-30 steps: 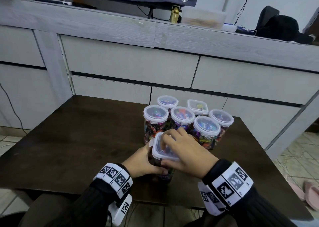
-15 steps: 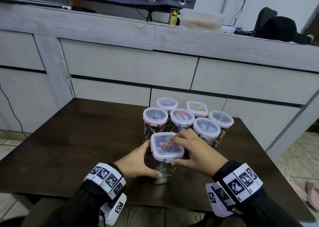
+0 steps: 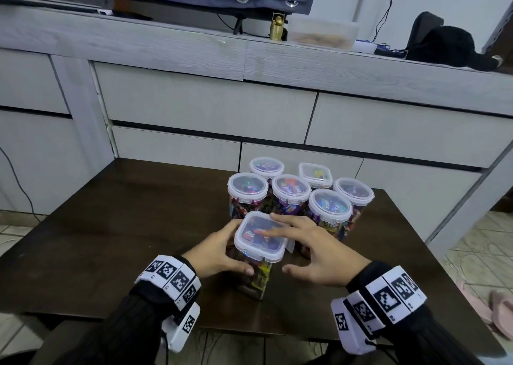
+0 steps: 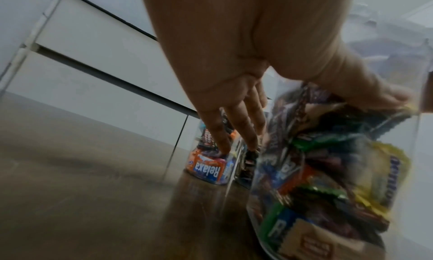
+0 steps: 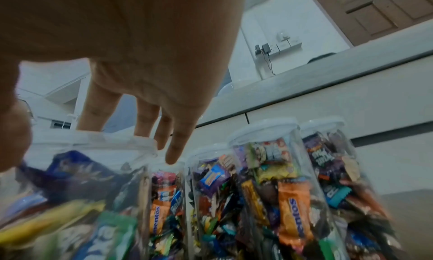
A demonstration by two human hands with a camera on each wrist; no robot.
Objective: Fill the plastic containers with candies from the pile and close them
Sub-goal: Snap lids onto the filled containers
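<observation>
Both hands, right hand [image 3: 316,249] lifted off lid [image 3: 261,237]

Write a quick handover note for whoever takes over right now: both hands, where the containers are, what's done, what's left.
Left hand: grips the side of the front container, steadying it on the table.
Right hand: open, fingers flat on its lid.
Done: six filled, lidded containers stand grouped just behind; the front one is full of candies.
Left: check the front lid's seal; I can't tell whether it is latched. No loose candy pile in view.
</observation>
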